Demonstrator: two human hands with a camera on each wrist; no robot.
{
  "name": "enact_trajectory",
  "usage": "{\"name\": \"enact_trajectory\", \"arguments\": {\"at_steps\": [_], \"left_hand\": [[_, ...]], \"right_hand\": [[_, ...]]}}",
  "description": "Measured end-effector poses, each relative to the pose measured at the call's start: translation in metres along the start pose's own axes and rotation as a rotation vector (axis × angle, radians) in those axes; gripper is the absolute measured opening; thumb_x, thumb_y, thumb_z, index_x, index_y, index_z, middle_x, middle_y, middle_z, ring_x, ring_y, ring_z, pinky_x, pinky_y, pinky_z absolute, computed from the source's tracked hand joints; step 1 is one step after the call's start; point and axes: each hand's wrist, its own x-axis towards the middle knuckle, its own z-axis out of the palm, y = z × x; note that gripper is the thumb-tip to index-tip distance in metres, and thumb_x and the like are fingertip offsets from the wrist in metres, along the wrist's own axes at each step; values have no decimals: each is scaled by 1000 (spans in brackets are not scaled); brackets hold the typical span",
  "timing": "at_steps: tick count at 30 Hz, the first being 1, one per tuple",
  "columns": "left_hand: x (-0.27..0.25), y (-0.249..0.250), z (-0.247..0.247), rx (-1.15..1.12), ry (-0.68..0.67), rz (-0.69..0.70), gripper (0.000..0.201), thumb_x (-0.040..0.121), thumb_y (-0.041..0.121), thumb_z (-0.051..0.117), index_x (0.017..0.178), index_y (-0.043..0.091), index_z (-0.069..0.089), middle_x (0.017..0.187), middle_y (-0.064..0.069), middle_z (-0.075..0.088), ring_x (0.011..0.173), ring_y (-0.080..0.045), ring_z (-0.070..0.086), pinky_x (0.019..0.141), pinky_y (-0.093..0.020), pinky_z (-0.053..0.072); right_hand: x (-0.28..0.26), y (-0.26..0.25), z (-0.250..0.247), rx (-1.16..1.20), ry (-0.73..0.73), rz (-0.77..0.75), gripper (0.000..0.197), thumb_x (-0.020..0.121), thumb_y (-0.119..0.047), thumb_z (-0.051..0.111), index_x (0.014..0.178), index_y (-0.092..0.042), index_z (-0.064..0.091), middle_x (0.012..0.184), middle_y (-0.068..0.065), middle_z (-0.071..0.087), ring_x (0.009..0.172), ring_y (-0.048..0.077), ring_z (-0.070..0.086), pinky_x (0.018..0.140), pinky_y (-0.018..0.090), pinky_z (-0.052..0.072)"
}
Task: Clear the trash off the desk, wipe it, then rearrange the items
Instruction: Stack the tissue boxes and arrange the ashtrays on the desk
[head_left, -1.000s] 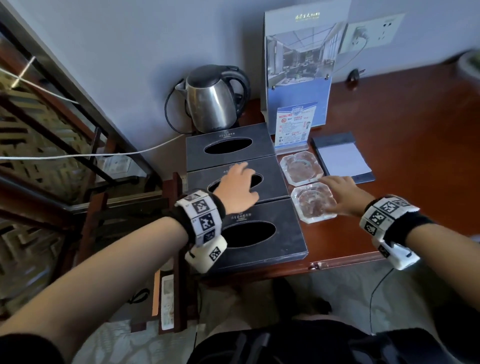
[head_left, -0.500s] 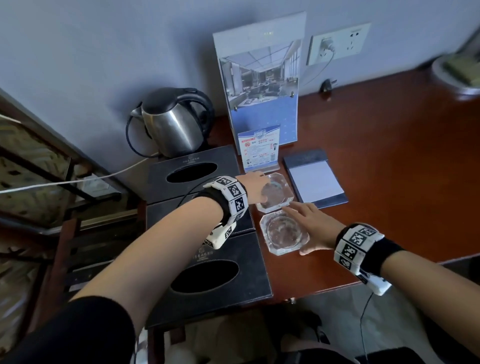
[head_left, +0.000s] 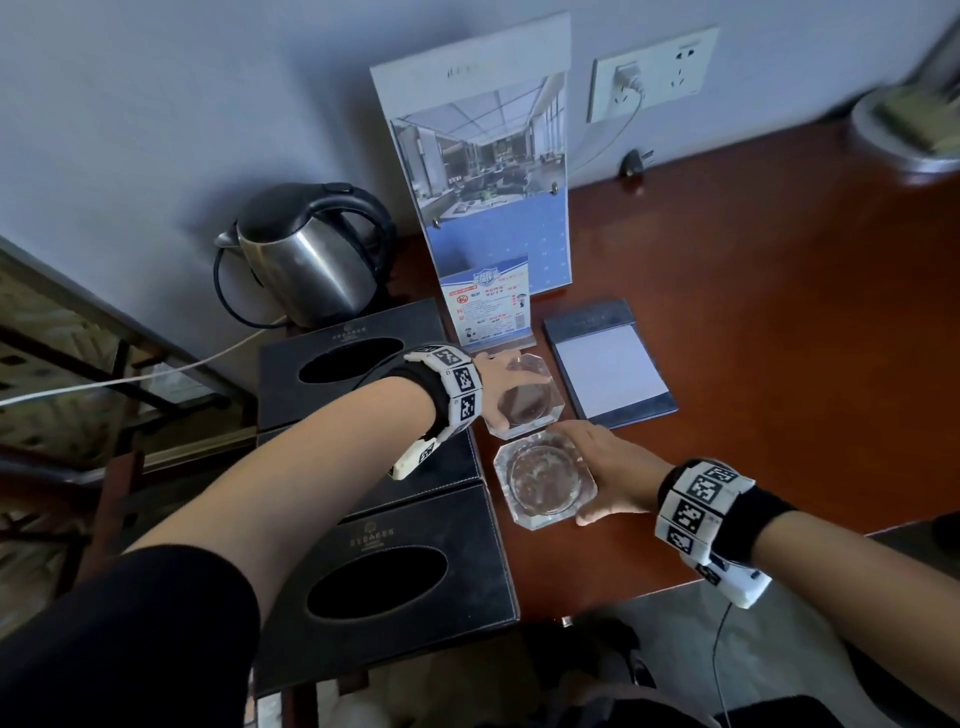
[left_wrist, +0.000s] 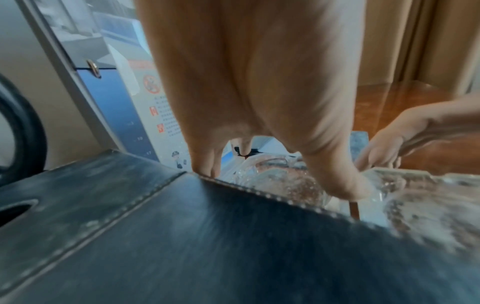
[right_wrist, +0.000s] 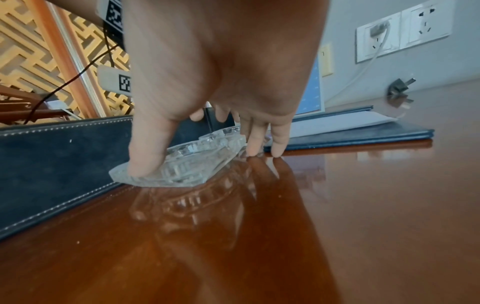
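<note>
I take this for a hotel room: a glossy red-brown wooden desk (head_left: 753, 322) against a grey wall carries a stainless-steel electric kettle (head_left: 306, 260), black leather tissue boxes (head_left: 358, 358), clear glass ashtrays (head_left: 545, 486), a dark leather notepad holder (head_left: 608, 364) and a standing printed brochure card (head_left: 483, 171).

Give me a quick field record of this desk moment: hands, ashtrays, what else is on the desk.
left hand: grips far clear glass ashtray
right hand: grips near clear glass ashtray, thumb on its near rim
ashtrays: side by side, both on red-brown wooden desk
left of ashtrays: three black leather tissue boxes
behind: steel kettle, calendar stand, dark notepad holder
</note>
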Motion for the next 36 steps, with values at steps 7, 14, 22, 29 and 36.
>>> {"name": "enact_trajectory", "arguments": {"at_steps": [7, 14, 22, 29, 36], "left_hand": [[9, -5, 4, 125, -29, 8, 91, 86, 35, 66, 149, 41, 1, 157, -10, -18, 139, -50, 8, 111, -52, 20], [23, -15, 14, 187, 74, 54, 106, 79, 25, 73, 148, 40, -5, 158, -7, -12, 140, -36, 19, 97, -41, 42], [26, -16, 15, 133, 111, 72, 112, 75, 27, 77, 151, 26, -5, 158, -7, -1, 141, -32, 20, 103, -41, 36], [29, -15, 15, 178, 80, 24, 115, 77, 28, 76, 150, 12, -11, 159, -8, -6, 143, -30, 15, 108, -40, 30], [27, -12, 16, 157, 89, 5, 116, 78, 30, 75, 149, 6, -13, 159, -9, -7, 143, -29, 13, 108, -36, 29]], "right_hand": [[0, 2, 1, -82, -13, 7, 109, 66, -30, 83, 148, -21, 13, 151, -1, 21, 135, 17, 25, 111, 30, 25], [2, 2, 4, -52, 6, 37, 111, 62, -36, 84, 148, -19, 16, 149, -1, 23, 133, 15, 27, 109, 29, 32], [0, 3, 9, 51, 40, 82, 121, 58, -35, 87, 149, -18, 9, 146, -3, 25, 132, 14, 34, 109, 27, 33], [2, 3, 6, 30, 2, 79, 129, 59, -36, 87, 151, -18, -2, 150, -1, 22, 132, 18, 35, 108, 30, 32], [3, 3, 7, 70, -11, 77, 125, 59, -33, 87, 151, -19, 3, 148, -1, 25, 134, 16, 32, 109, 28, 30]]}}
